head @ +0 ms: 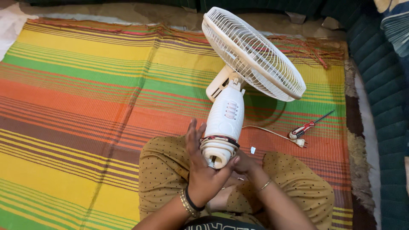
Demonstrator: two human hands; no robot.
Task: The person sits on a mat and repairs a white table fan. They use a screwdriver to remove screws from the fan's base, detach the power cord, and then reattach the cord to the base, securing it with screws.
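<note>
Striped mat (pixel 76 85), red screwdriver (pixel 307 126) & white plug (pixel 300 142) on it

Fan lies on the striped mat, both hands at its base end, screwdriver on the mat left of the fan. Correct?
Not quite: the head view shows the screwdriver to the right of the fan, beside the white plug. The rest holds: the fan lies on the striped mat, with the left hand and right hand at its base end.

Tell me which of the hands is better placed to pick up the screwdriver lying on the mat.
Probably the right hand: the screwdriver lies on its side of the mat, beside the plug. The left hand, open against the fan base, is farther away.
</note>
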